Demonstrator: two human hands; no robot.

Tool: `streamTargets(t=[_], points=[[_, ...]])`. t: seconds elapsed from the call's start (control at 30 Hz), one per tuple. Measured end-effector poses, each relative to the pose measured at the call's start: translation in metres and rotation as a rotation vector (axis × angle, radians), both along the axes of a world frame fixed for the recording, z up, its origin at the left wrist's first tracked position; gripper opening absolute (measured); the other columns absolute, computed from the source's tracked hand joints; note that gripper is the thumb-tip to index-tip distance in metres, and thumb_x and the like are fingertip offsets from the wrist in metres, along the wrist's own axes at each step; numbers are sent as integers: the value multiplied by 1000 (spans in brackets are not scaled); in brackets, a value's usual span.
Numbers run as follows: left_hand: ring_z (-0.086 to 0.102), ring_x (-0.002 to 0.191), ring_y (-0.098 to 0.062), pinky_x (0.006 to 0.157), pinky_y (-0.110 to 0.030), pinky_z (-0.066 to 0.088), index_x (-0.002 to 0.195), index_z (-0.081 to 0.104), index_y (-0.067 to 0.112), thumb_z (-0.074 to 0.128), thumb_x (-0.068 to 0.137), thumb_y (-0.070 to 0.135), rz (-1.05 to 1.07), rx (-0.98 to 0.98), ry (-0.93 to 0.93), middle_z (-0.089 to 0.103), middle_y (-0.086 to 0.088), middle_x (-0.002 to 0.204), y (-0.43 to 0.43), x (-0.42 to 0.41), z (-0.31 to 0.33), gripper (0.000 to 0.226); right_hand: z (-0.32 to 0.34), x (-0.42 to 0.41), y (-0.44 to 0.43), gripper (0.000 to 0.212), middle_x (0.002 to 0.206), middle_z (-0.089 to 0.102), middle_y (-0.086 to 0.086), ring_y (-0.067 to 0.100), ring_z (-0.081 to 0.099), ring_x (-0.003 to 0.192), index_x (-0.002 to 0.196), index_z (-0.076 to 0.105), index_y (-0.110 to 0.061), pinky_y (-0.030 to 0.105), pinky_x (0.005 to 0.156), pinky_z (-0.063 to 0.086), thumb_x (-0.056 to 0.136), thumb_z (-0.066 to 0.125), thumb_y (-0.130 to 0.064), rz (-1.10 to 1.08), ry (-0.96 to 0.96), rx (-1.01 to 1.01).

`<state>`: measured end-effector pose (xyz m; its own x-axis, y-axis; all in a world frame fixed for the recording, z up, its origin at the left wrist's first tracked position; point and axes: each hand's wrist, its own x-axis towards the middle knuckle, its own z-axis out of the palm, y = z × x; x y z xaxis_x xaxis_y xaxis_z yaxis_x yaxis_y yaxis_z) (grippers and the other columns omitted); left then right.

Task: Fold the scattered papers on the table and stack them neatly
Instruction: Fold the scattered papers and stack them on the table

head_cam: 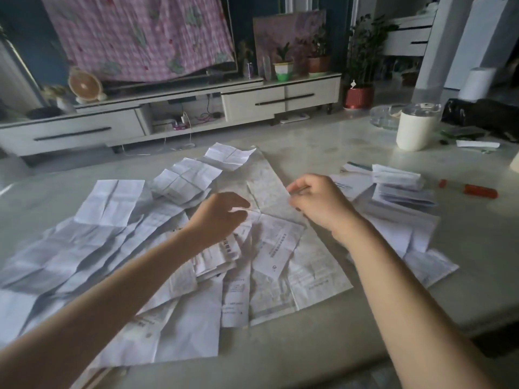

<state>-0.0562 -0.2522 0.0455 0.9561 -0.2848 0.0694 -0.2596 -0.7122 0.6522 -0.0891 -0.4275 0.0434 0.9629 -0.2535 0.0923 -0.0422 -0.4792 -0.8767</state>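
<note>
Worked with both bare forearms stretched over a pale, marble-patterned table top. Held the left hand above the middle of the mess, fingers curled together and thumb closed against them, pinching the edge of a small white scrap of paper. Held the right hand just beside it, to the right, fingers curled in and clamped with the thumb on the right edge of a large, creased, grey-printed sheet spread flat across the centre of the table. Found a smaller white printed slip lying tilted on top of that sheet, below the two hands. Saw the scattered papers, white, unfolded and heavily creased, overlapping one another across the left half of the table and running under the left forearm toward the near edge. Noted a loose stack of folded white papers to the right of the right hand, resting on more flat sheets. Beyond that stack, well apart from the hands: an orange-handled screwdriver, and farther back a cream tumbler with a clear lid beside a clear glass dish.
</note>
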Motion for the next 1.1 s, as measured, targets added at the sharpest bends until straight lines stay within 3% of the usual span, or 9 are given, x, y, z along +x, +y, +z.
streamTargets(t=[0.13, 0.27, 0.43, 0.53, 0.67, 0.73, 0.83, 1.0, 1.1], points=[[49, 122, -17, 94, -15, 29, 127, 55, 19, 57, 91, 23, -126, 265, -121, 52, -2, 136, 31, -21, -17, 37, -22, 2, 31, 56, 128, 46, 11, 30, 45, 120, 130, 39, -12, 35, 95, 38, 84, 63, -32, 95, 218, -530], [14, 144, -16, 114, -20, 2, 135, 46, 19, 39, 92, 39, -228, 333, -135, 30, -5, 152, 42, -29, -42, 48, -32, -2, 40, 59, 130, 44, 9, 29, 41, 120, 126, 36, -12, 38, 90, 33, 82, 67, -37, 62, 312, -720], [12, 144, -15, 109, -20, 9, 139, 39, 20, 41, 99, 27, -196, 259, -203, 27, 2, 152, 40, -36, -45, 41, -20, -8, 25, 16, 77, 55, 6, 29, 59, 85, 70, 48, -14, 28, 55, 34, 80, 60, -12, -59, 106, -445], [35, 133, -17, 99, -18, 24, 135, 44, 15, 54, 93, 28, -20, -85, -267, 41, -1, 142, 33, -35, -35, 45, -3, -16, 4, 8, 75, 61, 10, 27, 59, 73, 81, 62, 1, 26, 55, 40, 79, 65, -7, -186, -75, 109], [55, 116, -17, 96, -32, 45, 136, 41, 11, 69, 75, 53, 59, -700, 214, 53, -3, 131, 20, -33, -5, 79, 12, -39, 0, 18, 85, 69, 5, 19, 63, 73, 98, 67, -10, 25, 58, 47, 80, 67, -6, -45, -79, 657], [65, 101, -22, 82, -33, 54, 126, 51, 9, 68, 76, 51, -37, -809, 368, 65, -8, 116, 13, -31, 6, 68, 12, -46, 5, 21, 91, 70, 7, 18, 65, 75, 101, 66, -8, 24, 57, 50, 80, 66, -5, 27, -21, 692], [69, 76, -18, 62, -29, 57, 97, 62, 13, 59, 89, 14, -25, -820, 284, 71, -1, 84, 2, -35, 9, 8, 8, -51, 10, 15, 91, 71, 8, 15, 67, 73, 96, 66, -9, 21, 55, 53, 82, 65, -4, 147, 73, 616], [66, 75, -20, 74, -42, 56, 88, 63, 15, 51, 89, -2, -50, -689, 287, 69, -4, 84, 4, -38, 1, 21, 8, -52, 0, 23, 103, 70, 4, 18, 66, 96, 105, 64, -16, 28, 79, 49, 85, 65, -28, 75, 52, 423], [65, 78, -25, 78, -44, 54, 91, 64, 13, 49, 90, 0, -102, -667, 349, 69, -7, 87, 12, -36, 0, 20, 9, -50, -4, 15, 98, 72, 4, 22, 68, 90, 103, 64, -15, 35, 76, 50, 88, 59, -16, 105, 54, 404]])
